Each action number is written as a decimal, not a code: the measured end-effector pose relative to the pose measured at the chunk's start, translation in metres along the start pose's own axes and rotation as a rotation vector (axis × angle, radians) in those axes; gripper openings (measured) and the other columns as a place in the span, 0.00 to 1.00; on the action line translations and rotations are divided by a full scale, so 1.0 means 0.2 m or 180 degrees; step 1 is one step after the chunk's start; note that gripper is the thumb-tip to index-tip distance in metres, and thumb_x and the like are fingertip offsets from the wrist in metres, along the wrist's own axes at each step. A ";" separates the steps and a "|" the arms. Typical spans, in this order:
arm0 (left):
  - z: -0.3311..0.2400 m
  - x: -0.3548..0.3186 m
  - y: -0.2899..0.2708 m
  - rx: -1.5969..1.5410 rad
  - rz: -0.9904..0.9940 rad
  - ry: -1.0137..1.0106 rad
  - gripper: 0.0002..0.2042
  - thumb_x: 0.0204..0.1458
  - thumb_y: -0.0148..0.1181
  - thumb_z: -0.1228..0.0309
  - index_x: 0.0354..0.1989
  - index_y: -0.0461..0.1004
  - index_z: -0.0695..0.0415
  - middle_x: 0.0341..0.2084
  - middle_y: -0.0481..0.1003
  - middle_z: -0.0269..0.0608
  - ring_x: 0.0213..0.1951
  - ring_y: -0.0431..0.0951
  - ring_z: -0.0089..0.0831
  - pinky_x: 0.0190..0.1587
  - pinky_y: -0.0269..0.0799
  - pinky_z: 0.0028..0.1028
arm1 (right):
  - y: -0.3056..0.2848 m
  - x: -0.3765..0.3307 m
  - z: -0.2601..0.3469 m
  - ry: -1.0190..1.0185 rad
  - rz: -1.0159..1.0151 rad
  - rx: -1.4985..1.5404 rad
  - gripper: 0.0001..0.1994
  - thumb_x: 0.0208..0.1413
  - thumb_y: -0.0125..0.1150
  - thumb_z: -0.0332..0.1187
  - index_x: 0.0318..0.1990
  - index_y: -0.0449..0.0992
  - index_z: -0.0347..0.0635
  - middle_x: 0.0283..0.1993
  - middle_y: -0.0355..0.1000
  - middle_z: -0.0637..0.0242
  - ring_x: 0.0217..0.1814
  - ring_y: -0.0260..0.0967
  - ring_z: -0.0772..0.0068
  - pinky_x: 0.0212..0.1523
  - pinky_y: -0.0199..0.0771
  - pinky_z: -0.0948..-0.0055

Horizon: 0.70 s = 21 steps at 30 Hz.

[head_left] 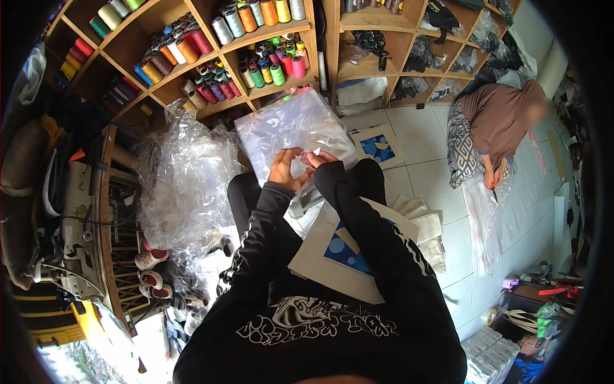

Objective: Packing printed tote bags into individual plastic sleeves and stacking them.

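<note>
My left hand and my right hand meet in front of me, their fingers bent inward and close together. A small white piece shows at the fingertips of my right hand; its kind is too small to tell. What the left fingers pinch, if anything, I cannot make out. Both hands are above a stack of clear plastic sheets with a glossy, wrinkled surface. Across my lap, partly beneath my right forearm, lies a cream fabric panel with a blue printed patch.
A heap of crumpled clear plastic stands left, beside a sewing machine. Wooden shelves hold thread spools ahead. On the tiled floor lie another printed panel and folded cream fabric. A person sits at right, handling plastic.
</note>
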<state>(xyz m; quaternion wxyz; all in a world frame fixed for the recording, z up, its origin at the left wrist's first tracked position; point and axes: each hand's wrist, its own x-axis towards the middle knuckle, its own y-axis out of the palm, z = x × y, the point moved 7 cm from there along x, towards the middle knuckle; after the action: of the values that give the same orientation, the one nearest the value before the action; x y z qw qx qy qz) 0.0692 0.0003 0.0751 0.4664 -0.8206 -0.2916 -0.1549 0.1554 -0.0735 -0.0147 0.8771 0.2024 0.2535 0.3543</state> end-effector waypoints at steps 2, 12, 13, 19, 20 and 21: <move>0.05 -0.03 0.05 -0.0590 0.0171 -0.0617 0.24 0.33 0.68 0.73 0.43 0.69 0.59 0.36 0.71 0.45 0.37 0.75 0.35 0.35 0.72 0.30 | 0.00 0.00 0.01 -0.0054 -0.0016 -0.0031 0.08 0.53 0.59 0.32 0.37 0.70 0.40 0.39 0.74 0.64 0.39 0.72 0.74 0.33 0.68 0.78; 0.23 -0.10 0.15 -0.1562 0.0399 -0.1281 0.08 0.51 0.58 0.70 0.35 0.76 0.63 0.24 0.77 0.40 0.28 0.77 0.21 0.32 0.73 0.22 | -0.06 0.03 -0.05 0.0130 -0.0319 -0.0589 0.18 0.45 0.68 0.38 0.22 0.60 0.47 0.20 0.66 0.71 0.18 0.61 0.81 0.23 0.67 0.81; 0.23 -0.10 0.14 -0.1507 0.0392 -0.1272 0.09 0.52 0.57 0.70 0.34 0.76 0.63 0.23 0.77 0.39 0.28 0.77 0.21 0.32 0.73 0.21 | -0.07 0.03 -0.06 0.0304 -0.0393 -0.0631 0.18 0.44 0.68 0.38 0.22 0.61 0.47 0.20 0.65 0.71 0.18 0.62 0.81 0.22 0.67 0.81; 0.22 -0.06 0.07 -0.1364 0.0165 -0.1320 0.10 0.54 0.53 0.70 0.33 0.75 0.65 0.22 0.77 0.38 0.26 0.77 0.21 0.30 0.72 0.20 | -0.12 0.04 -0.08 0.0528 -0.0248 -0.0838 0.18 0.44 0.68 0.38 0.21 0.60 0.47 0.18 0.65 0.70 0.18 0.62 0.81 0.21 0.67 0.80; 0.25 -0.06 0.03 -0.1364 0.0012 -0.1431 0.10 0.55 0.52 0.70 0.33 0.74 0.66 0.22 0.77 0.39 0.26 0.77 0.22 0.30 0.72 0.20 | -0.12 0.04 -0.08 0.0547 -0.0144 -0.0679 0.18 0.45 0.68 0.38 0.21 0.60 0.47 0.18 0.65 0.70 0.18 0.62 0.80 0.21 0.68 0.79; 0.28 -0.06 0.01 -0.1394 -0.0171 -0.1572 0.10 0.55 0.52 0.70 0.33 0.74 0.66 0.21 0.77 0.39 0.25 0.77 0.22 0.30 0.72 0.20 | -0.15 0.05 -0.09 0.0549 -0.0146 -0.0682 0.18 0.45 0.68 0.38 0.21 0.60 0.47 0.18 0.65 0.70 0.18 0.62 0.80 0.21 0.68 0.79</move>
<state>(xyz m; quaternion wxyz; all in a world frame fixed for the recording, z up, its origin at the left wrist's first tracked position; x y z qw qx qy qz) 0.0591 0.0431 0.0382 0.1899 -0.9062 -0.3771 -0.0225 0.1662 -0.0834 -0.0467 0.8765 0.0706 0.2932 0.3753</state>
